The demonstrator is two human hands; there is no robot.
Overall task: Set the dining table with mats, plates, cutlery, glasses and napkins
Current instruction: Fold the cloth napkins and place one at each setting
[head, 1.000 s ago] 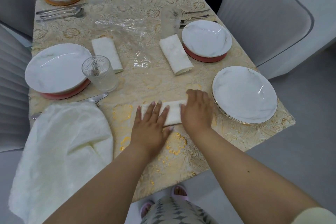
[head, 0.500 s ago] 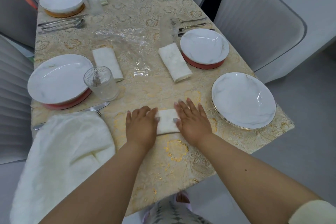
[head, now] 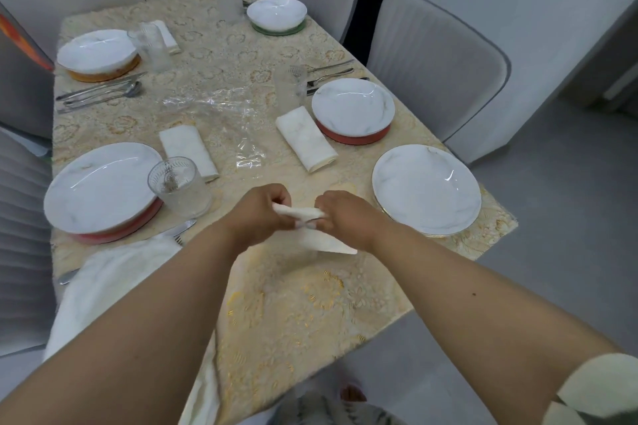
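- Gripping one white folded napkin [head: 310, 222] at each end, the left hand [head: 257, 214] and right hand [head: 340, 214] hold it just above the bench [head: 310, 304], between the two nearest plates.
- Head view count: five plates, three napkins lying flat, four glasses.
- Every plate and glass looks empty.

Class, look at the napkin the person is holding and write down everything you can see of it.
The napkin is white cloth, folded into a narrow strip along its top. It is lifted off the gold-patterned tablecloth, near the table's front edge. The left hand grips one end and the right hand pinches the other. Below the hands a loose flap hangs down to a pointed corner on the right. Nothing else touches it.
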